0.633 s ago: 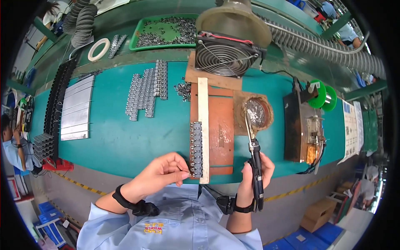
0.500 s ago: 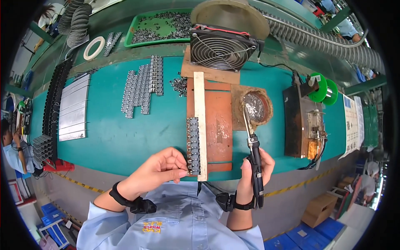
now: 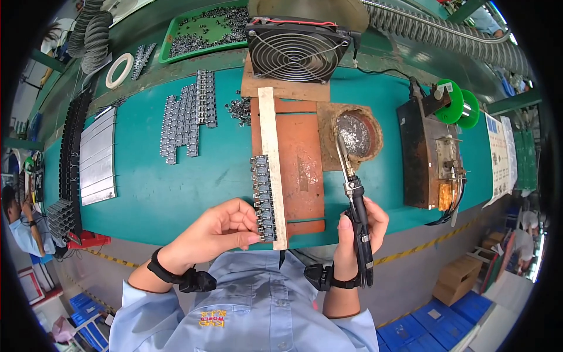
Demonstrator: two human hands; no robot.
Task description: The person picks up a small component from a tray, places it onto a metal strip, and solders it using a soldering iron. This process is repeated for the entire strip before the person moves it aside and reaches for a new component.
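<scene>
Plate (image 3: 97, 155), pale and ruled with lines, at the left of a teal mat (image 3: 226, 161), right of dark racks (image 3: 68, 155). Next, strips (image 3: 186, 120) of small parts, flat and farther off. Then left hand (image 3: 220, 227), thumb and forefinger close together at the near end of a dark row (image 3: 263, 196); cannot tell whether closed on it. Row along the left edge of a pale bar (image 3: 268, 126), over an orange board (image 3: 302, 141), with a fan (image 3: 296, 57) beyond. Right of the board, a round pot (image 3: 377, 138), silvery inside. Iron (image 3: 360, 220) gripped in right hand (image 3: 346, 249), tip at the pot's left side; cannot tell whether touching. Farther right, a box (image 3: 415, 158) and green spool (image 3: 447, 107). Since a moment ago, hardly any change beyond a shifted view: left fingers still at the row, iron still at the pot, so apparently no advance along the row.
</scene>
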